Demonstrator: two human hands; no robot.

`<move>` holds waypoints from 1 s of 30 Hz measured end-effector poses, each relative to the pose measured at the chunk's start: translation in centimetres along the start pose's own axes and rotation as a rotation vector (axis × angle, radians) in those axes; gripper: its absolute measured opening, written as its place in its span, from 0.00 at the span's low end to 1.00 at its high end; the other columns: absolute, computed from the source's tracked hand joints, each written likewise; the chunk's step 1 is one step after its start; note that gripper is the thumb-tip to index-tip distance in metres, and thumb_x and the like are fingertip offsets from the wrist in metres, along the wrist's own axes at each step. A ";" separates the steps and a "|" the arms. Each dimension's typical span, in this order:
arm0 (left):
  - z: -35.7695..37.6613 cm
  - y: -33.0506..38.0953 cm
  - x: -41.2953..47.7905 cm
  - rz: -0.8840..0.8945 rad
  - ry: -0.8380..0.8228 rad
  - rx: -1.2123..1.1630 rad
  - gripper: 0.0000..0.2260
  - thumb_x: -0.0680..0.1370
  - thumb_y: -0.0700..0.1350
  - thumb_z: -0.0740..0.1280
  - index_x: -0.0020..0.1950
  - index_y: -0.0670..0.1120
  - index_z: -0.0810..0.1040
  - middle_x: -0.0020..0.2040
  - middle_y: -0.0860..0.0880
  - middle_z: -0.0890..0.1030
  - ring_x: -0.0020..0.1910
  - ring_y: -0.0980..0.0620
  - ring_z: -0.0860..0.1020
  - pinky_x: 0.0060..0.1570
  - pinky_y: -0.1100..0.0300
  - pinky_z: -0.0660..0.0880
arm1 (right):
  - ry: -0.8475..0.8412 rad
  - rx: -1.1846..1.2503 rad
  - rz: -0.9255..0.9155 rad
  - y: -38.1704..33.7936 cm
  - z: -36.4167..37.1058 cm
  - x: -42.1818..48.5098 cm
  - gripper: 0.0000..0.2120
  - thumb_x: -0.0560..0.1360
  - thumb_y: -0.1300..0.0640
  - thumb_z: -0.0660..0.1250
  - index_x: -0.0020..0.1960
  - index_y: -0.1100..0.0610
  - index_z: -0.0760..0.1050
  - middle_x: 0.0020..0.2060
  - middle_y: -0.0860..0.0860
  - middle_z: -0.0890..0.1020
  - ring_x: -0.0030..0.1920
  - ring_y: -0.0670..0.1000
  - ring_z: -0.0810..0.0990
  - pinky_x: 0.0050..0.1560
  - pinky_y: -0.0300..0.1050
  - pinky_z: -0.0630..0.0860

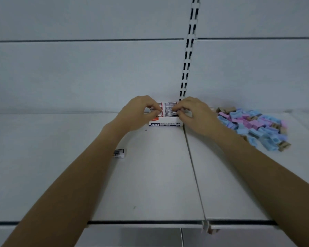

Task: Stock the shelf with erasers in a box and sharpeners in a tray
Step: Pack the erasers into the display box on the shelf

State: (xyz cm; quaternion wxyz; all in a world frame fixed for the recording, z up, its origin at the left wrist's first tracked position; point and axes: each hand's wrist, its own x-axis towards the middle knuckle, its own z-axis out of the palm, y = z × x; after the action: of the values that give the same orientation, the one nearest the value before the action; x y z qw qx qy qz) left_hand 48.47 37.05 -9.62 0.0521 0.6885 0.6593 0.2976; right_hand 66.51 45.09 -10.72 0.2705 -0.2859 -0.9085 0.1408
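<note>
A white eraser box (165,123) marked "4B" stands at the back of the shelf, holding rows of wrapped erasers (169,106). My left hand (139,113) is at the box's left side, with its fingertips pinching an eraser inside. At the right side, my right hand (193,114) pinches another eraser (173,114) over the box. One loose eraser (119,153) lies on the shelf, partly behind my left forearm. A heap of blue, pink and tan sharpeners (253,126) lies to the right. No tray is in view.
The white shelf (150,175) has a seam running front to back just right of the box. A slotted upright (188,50) rises on the back wall behind the box. The shelf's front edge (146,222) runs across the bottom.
</note>
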 end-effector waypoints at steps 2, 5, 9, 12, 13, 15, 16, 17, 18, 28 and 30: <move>0.0 -0.1 -0.3 0.038 -0.009 0.068 0.08 0.77 0.42 0.65 0.52 0.44 0.81 0.52 0.47 0.78 0.52 0.50 0.73 0.55 0.56 0.70 | -0.015 -0.009 0.015 0.1 0.1 0.1 0.10 0.74 0.65 0.63 0.54 0.62 0.79 0.50 0.59 0.78 0.51 0.56 0.75 0.51 0.38 0.65; -0.1 0.0 -1.2 0.081 -0.052 0.155 0.12 0.78 0.48 0.62 0.55 0.46 0.81 0.53 0.48 0.76 0.54 0.48 0.70 0.54 0.52 0.69 | 0.002 -0.011 0.021 -0.1 0.0 -0.1 0.10 0.74 0.64 0.65 0.55 0.62 0.79 0.50 0.60 0.77 0.52 0.57 0.74 0.53 0.37 0.64; -0.2 0.3 -2.1 0.083 -0.124 0.272 0.25 0.74 0.59 0.52 0.61 0.47 0.77 0.57 0.47 0.75 0.55 0.46 0.69 0.55 0.48 0.70 | -0.047 -0.094 0.017 -0.4 0.1 -0.4 0.12 0.76 0.57 0.63 0.58 0.60 0.78 0.53 0.58 0.75 0.56 0.57 0.71 0.52 0.35 0.58; -0.2 0.4 -2.2 0.082 -0.135 0.344 0.26 0.75 0.61 0.52 0.65 0.48 0.74 0.60 0.48 0.73 0.57 0.46 0.69 0.56 0.48 0.70 | -0.096 -0.135 -0.008 -0.7 0.1 -0.5 0.15 0.77 0.53 0.61 0.59 0.59 0.77 0.56 0.59 0.75 0.58 0.58 0.70 0.55 0.36 0.56; -0.2 0.5 -2.2 0.078 -0.146 0.359 0.22 0.77 0.58 0.56 0.66 0.48 0.73 0.62 0.48 0.72 0.59 0.46 0.68 0.57 0.48 0.69 | -0.109 -0.132 -0.002 -0.9 -0.1 -0.6 0.15 0.78 0.53 0.61 0.61 0.59 0.76 0.58 0.59 0.74 0.60 0.57 0.69 0.56 0.35 0.55; -0.1 0.6 -2.2 0.075 -0.171 0.376 0.19 0.79 0.53 0.59 0.68 0.48 0.70 0.64 0.48 0.69 0.61 0.47 0.66 0.59 0.50 0.68 | -0.132 -0.114 0.013 -1.2 -0.4 -0.7 0.16 0.78 0.55 0.60 0.64 0.59 0.73 0.62 0.58 0.73 0.64 0.55 0.67 0.59 0.37 0.54; 0.0 0.6 -2.2 0.069 -0.177 0.376 0.19 0.79 0.53 0.59 0.68 0.49 0.70 0.65 0.49 0.69 0.62 0.48 0.65 0.60 0.50 0.67 | -0.148 -0.109 0.020 -1.3 -0.4 -0.8 0.17 0.78 0.55 0.60 0.65 0.59 0.72 0.64 0.58 0.71 0.66 0.54 0.65 0.61 0.38 0.54; 0.0 0.6 -2.2 0.066 -0.177 0.370 0.19 0.79 0.53 0.59 0.68 0.49 0.69 0.65 0.49 0.68 0.62 0.48 0.65 0.60 0.51 0.67 | -0.173 -0.113 0.030 -1.3 -0.4 -0.9 0.18 0.79 0.54 0.59 0.67 0.57 0.70 0.66 0.58 0.69 0.67 0.54 0.63 0.63 0.38 0.53; 0.0 0.6 -2.3 0.065 -0.176 0.363 0.19 0.79 0.53 0.59 0.68 0.49 0.69 0.65 0.49 0.68 0.62 0.48 0.65 0.60 0.51 0.67 | -0.197 -0.123 0.041 -1.3 -0.3 -0.9 0.20 0.79 0.52 0.59 0.68 0.56 0.68 0.68 0.57 0.67 0.69 0.54 0.61 0.65 0.39 0.52; -0.1 0.4 -2.4 0.075 -0.174 0.293 0.20 0.79 0.50 0.60 0.69 0.47 0.68 0.65 0.48 0.69 0.62 0.48 0.68 0.62 0.53 0.66 | -0.459 -0.230 0.151 -2.3 -0.3 -1.9 0.35 0.77 0.40 0.53 0.75 0.52 0.40 0.75 0.49 0.40 0.75 0.54 0.45 0.72 0.47 0.48; -0.2 0.4 -2.4 0.073 -0.177 0.292 0.19 0.79 0.49 0.60 0.69 0.47 0.69 0.65 0.48 0.70 0.62 0.49 0.69 0.62 0.53 0.66 | -0.428 -0.268 0.148 -2.4 -0.1 -1.8 0.35 0.77 0.40 0.53 0.75 0.53 0.41 0.75 0.50 0.42 0.74 0.54 0.46 0.72 0.49 0.50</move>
State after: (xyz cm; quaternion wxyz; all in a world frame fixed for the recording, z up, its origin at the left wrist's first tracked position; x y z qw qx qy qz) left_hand 48.87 34.72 -10.08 -0.0016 0.7356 0.6630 0.1387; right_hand 66.69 42.13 -10.38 0.0209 -0.3486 -0.9321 0.0960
